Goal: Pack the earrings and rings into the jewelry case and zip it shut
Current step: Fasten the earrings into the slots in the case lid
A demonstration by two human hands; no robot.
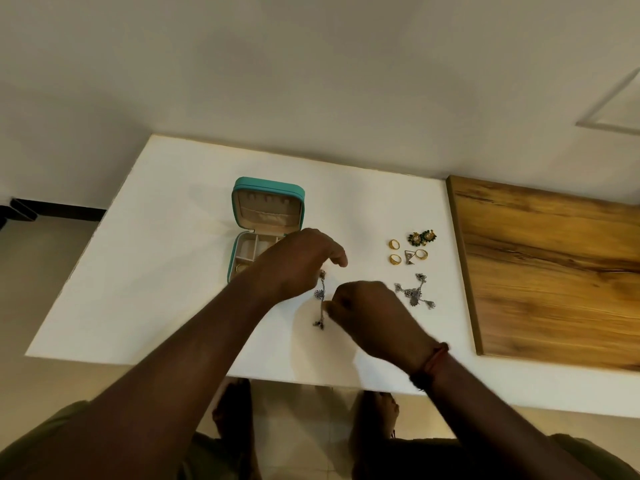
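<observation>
A long silver drop earring [320, 296] hangs above the white table [156, 271], held at both ends. The left hand [301, 261] pinches its top with curled fingertips, and the right hand [367, 313] pinches the lower part, its fingers bunched tight. A thread bracelet [433, 362] circles the right wrist.

The teal jewelry case [268, 206] stands open just behind the left hand, lid tilted back toward the wall. The left wrist covers the near right corner of its divided tray. Something gold shows in a front compartment, too small to make out.

To the right of the hands, a second silver earring [415, 292] lies flat. Beyond it sit three gold rings [394, 244], a small silver triangular piece [409, 256] and a pair of green-and-gold earrings [421, 237]. All of these lie close to the left edge of a wooden board [554, 271], which covers the table's right side.

Bare white surface stretches left of the case to the table's slanted left edge. More lies between the hands and the near edge.
</observation>
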